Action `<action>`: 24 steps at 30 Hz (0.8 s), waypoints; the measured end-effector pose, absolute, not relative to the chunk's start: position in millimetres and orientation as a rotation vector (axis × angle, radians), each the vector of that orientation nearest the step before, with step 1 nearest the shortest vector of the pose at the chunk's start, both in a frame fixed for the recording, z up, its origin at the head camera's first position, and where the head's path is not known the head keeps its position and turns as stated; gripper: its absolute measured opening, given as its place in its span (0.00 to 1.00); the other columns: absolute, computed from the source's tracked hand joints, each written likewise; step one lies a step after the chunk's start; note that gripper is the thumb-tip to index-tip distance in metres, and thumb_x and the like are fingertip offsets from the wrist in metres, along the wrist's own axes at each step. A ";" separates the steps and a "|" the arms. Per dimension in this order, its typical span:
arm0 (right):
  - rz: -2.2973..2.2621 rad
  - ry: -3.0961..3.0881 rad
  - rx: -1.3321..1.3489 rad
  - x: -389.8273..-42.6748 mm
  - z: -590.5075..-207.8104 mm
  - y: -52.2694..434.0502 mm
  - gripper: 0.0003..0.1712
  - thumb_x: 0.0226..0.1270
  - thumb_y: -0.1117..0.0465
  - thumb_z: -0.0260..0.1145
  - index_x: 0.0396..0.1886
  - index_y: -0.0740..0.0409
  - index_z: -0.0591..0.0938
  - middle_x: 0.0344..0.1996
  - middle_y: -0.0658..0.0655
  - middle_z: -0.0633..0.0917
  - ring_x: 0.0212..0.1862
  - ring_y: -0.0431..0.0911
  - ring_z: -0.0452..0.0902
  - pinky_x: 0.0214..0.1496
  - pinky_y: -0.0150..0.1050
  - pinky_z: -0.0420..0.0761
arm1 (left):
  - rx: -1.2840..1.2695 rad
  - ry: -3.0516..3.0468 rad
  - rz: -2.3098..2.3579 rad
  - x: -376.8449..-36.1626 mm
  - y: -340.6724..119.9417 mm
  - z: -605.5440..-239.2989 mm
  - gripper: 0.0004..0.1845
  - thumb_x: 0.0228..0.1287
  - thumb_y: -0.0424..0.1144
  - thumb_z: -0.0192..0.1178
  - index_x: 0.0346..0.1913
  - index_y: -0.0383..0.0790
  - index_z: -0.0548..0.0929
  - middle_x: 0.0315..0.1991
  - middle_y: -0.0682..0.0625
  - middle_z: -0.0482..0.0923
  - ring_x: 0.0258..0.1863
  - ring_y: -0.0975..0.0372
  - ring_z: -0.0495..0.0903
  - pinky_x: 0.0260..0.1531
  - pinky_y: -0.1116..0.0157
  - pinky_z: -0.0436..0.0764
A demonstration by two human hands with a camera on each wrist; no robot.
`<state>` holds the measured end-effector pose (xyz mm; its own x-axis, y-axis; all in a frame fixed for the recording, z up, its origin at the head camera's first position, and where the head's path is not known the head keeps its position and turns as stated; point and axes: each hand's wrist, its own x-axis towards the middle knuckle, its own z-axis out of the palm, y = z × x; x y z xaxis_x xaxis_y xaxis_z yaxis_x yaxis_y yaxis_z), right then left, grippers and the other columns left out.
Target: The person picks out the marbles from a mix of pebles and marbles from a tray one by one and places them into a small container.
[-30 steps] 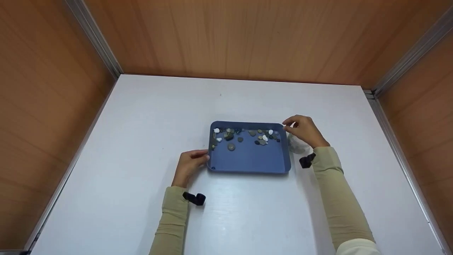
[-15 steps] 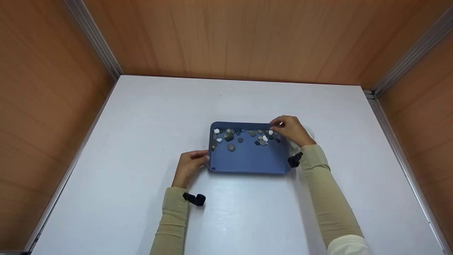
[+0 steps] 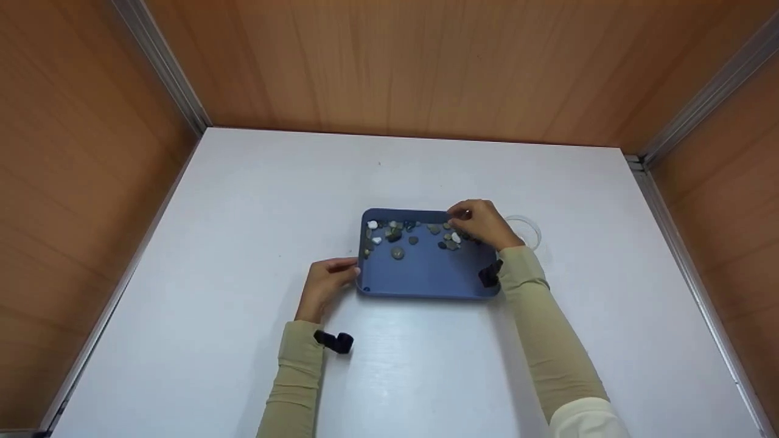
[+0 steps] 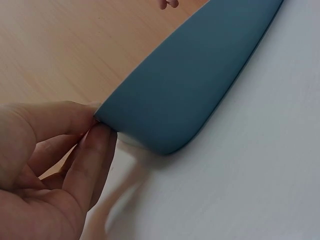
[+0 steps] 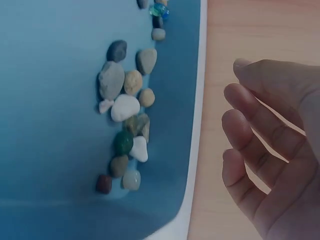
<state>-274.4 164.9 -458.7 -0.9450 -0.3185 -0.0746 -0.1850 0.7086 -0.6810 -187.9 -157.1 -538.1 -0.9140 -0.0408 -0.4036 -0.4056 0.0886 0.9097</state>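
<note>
A blue rectangular tray (image 3: 426, 277) lies on the white table, with several pebbles (image 5: 111, 80) in grey, brown, white and green along its far side. My left hand (image 3: 322, 287) pinches the tray's left rim between thumb and fingers, as the left wrist view also shows at the tray wall (image 4: 175, 85). Over the tray's far right part hovers my right hand (image 3: 485, 226), its fingers loosely bent. In the right wrist view this hand (image 5: 272, 135) holds nothing and is apart from the tray. It hides some of the pebbles in the head view.
A clear round container (image 3: 535, 230) stands just right of the tray, partly behind my right wrist. Wood-patterned panels (image 3: 389, 67) wall in the table at the back and both sides. One dark pebble (image 3: 366, 289) sits in the tray's near left corner.
My right hand has moved left, from the tray's far right corner to above its far rim, uncovering the round container's edge. The left hand, tray and visible pebbles have stayed put.
</note>
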 end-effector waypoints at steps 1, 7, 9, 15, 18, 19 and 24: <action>-1.057 2.729 -0.414 -275.1 -459.6 163.6 0.17 0.65 0.62 0.66 0.51 0.64 0.83 0.44 0.62 0.85 0.43 0.52 0.81 0.42 0.43 0.80 | -0.443 2.096 1.900 -188.0 -157.0 -538.0 0.15 0.56 0.33 0.68 0.49 0.38 0.86 0.48 0.43 0.83 0.46 0.58 0.81 0.49 0.63 0.80; -1.049 2.727 -0.434 -277.7 -463.3 154.6 0.16 0.65 0.62 0.66 0.51 0.63 0.83 0.43 0.61 0.86 0.43 0.52 0.81 0.43 0.44 0.80 | -0.443 2.108 1.898 -188.6 -156.8 -538.7 0.15 0.56 0.33 0.67 0.48 0.38 0.86 0.48 0.43 0.83 0.45 0.59 0.81 0.46 0.65 0.81; -1.058 2.716 -0.439 -278.4 -464.0 151.4 0.16 0.65 0.63 0.65 0.51 0.64 0.83 0.44 0.62 0.86 0.44 0.52 0.81 0.45 0.45 0.80 | -0.446 2.111 1.898 -188.5 -156.5 -538.6 0.15 0.56 0.33 0.67 0.48 0.38 0.86 0.48 0.43 0.83 0.45 0.59 0.81 0.45 0.65 0.81; -1.057 2.706 -0.466 -280.6 -466.4 142.9 0.15 0.65 0.64 0.65 0.51 0.63 0.83 0.47 0.62 0.85 0.47 0.53 0.80 0.49 0.47 0.80 | -0.463 2.095 1.905 -187.9 -156.1 -538.0 0.15 0.56 0.33 0.67 0.48 0.38 0.86 0.48 0.43 0.83 0.46 0.59 0.81 0.48 0.64 0.80; -1.041 2.715 -0.486 -282.0 -468.5 139.4 0.15 0.65 0.64 0.65 0.51 0.64 0.83 0.47 0.63 0.84 0.47 0.54 0.80 0.49 0.48 0.80 | -0.465 2.091 1.904 -187.8 -155.0 -536.7 0.15 0.56 0.32 0.67 0.48 0.39 0.86 0.48 0.44 0.83 0.46 0.59 0.80 0.48 0.64 0.80; -1.040 2.714 -0.490 -282.2 -468.7 138.2 0.15 0.65 0.64 0.65 0.51 0.64 0.83 0.47 0.63 0.85 0.47 0.54 0.80 0.49 0.48 0.80 | -0.466 2.089 1.905 -187.8 -154.5 -536.5 0.15 0.56 0.32 0.67 0.48 0.39 0.86 0.48 0.43 0.83 0.46 0.59 0.80 0.48 0.64 0.80; -1.066 2.695 -0.512 -282.8 -470.7 132.9 0.15 0.65 0.66 0.64 0.50 0.67 0.83 0.44 0.64 0.86 0.44 0.54 0.82 0.47 0.46 0.81 | -0.461 2.091 1.897 -187.4 -152.4 -535.2 0.15 0.56 0.32 0.67 0.48 0.38 0.86 0.48 0.43 0.83 0.45 0.59 0.81 0.47 0.64 0.80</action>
